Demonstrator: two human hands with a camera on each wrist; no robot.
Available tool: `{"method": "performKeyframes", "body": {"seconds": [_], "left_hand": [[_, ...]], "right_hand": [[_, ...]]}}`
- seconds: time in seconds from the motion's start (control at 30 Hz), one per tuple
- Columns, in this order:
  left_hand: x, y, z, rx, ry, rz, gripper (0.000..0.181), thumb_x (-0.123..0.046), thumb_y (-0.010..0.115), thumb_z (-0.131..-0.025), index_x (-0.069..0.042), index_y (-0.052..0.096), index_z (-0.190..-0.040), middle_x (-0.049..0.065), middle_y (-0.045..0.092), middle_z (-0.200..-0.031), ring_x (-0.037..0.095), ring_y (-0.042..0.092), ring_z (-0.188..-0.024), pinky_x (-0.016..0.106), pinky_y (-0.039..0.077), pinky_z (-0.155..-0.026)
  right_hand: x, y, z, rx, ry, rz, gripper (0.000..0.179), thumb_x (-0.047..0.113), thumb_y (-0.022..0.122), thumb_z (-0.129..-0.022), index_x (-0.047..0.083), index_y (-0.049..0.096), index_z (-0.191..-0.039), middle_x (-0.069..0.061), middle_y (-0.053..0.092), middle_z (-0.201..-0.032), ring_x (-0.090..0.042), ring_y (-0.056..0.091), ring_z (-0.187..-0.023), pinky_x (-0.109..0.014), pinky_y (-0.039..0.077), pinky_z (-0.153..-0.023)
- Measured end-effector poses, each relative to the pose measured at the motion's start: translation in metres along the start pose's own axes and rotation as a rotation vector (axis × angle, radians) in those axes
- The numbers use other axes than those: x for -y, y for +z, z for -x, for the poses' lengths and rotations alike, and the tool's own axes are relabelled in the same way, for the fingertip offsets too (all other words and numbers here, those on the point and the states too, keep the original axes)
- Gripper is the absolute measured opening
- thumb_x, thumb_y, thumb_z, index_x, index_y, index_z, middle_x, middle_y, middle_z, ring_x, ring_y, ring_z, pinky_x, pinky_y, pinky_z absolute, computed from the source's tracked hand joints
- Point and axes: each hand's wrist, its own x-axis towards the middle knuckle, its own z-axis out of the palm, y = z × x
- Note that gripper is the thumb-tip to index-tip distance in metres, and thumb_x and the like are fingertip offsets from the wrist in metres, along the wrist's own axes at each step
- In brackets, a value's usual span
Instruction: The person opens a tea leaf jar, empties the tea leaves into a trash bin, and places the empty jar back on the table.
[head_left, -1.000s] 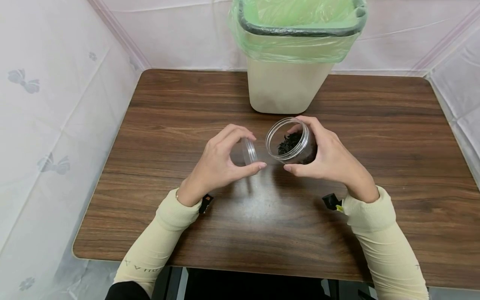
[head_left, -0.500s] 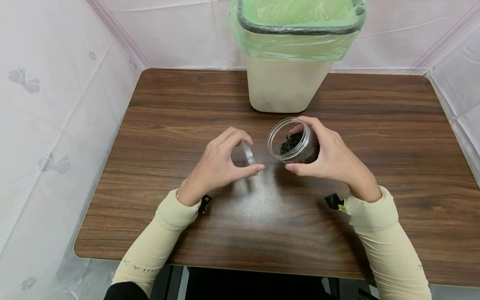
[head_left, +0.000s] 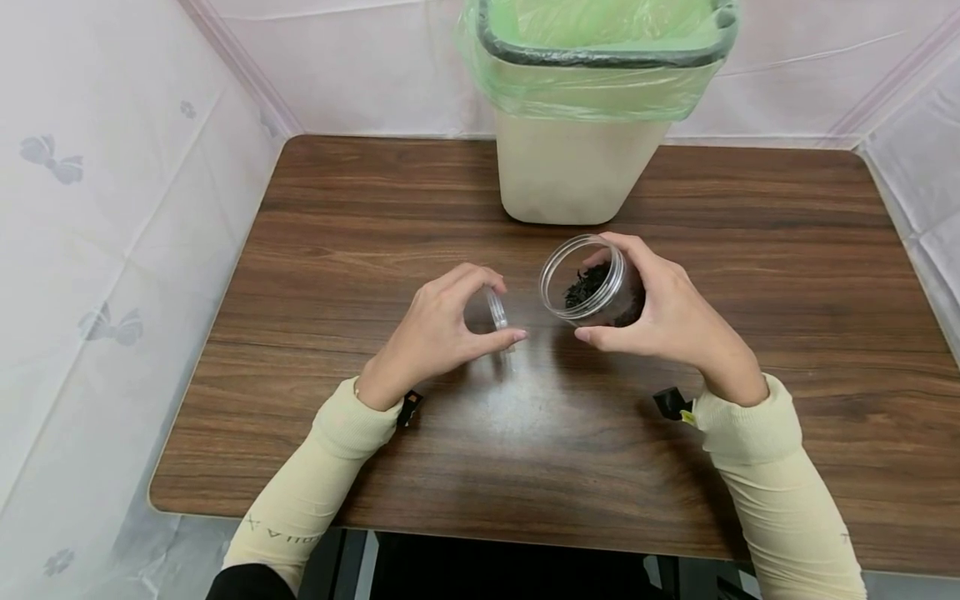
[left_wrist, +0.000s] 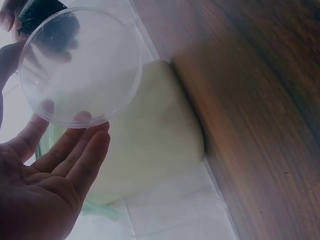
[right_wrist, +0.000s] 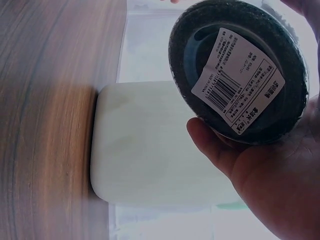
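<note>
Left grip (head_left: 431, 323): you pinch the clear lid (left_wrist: 92, 57) by its rim — nearly upright.
Right grip (head_left: 667, 321): you clasp the open jar (head_left: 613, 300), mouth tilted toward your left grip.
Dark shreds (head_left: 587, 286): inside the jar, at your right grip.
Bin (head_left: 577, 167): on the surface (head_left: 525, 467), beyond your 2 grips.

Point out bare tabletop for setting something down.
Bare table: either side of the bin to the side edges, and between the sleeves. Crowded: the centre, where the left hand holds the lid and the right hand the jar.
</note>
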Motion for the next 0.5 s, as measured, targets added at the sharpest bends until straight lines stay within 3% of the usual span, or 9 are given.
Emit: {"method": "performKeyframes", "body": {"seconds": [0.3,0.5], "left_hand": [[0.0026,0.0018,0.0014,0.054,-0.016,-0.051,0.051,-0.046,0.086,-0.078,-0.012,0.065,-0.110,0.002,0.066,-0.115,0.017,0.061,-0.110,0.037,0.049,-0.095],[0.0036,0.0021,0.0027,0.079,-0.028,-0.059,0.051,-0.048,0.085,-0.078,-0.012,0.066,-0.110,-0.001,0.067,-0.111,0.018,0.062,-0.107,0.040,0.050,-0.092]], "right_hand": [[-0.0020,-0.0007,0.0011,0.007,0.013,-0.014,0.096,0.020,0.094,-0.066,0.021,0.044,-0.148,0.001,0.066,-0.124,-0.011,0.061,-0.111,-0.021,0.039,-0.096],[-0.0034,-0.0001,0.0027,0.006,0.013,-0.012,0.096,0.021,0.094,-0.067,0.024,0.045,-0.148,0.004,0.065,-0.123,-0.010,0.060,-0.111,-0.020,0.039,-0.096]]}}
